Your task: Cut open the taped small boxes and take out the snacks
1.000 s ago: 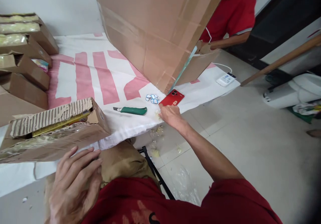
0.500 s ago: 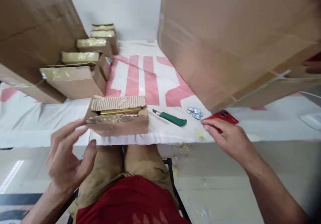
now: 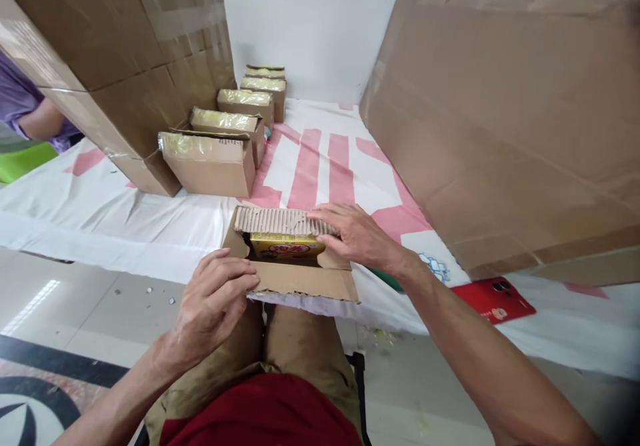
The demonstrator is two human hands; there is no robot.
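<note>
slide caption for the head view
Left hand on the front flap, right hand on the corrugated back flap of an open cardboard box holding a yellow package.

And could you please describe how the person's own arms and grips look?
The left grip and right grip are bare human hands, without gloves. Left forearm and right forearm are uncovered; no sleeve or watch shows. A dark red top is worn.
</note>
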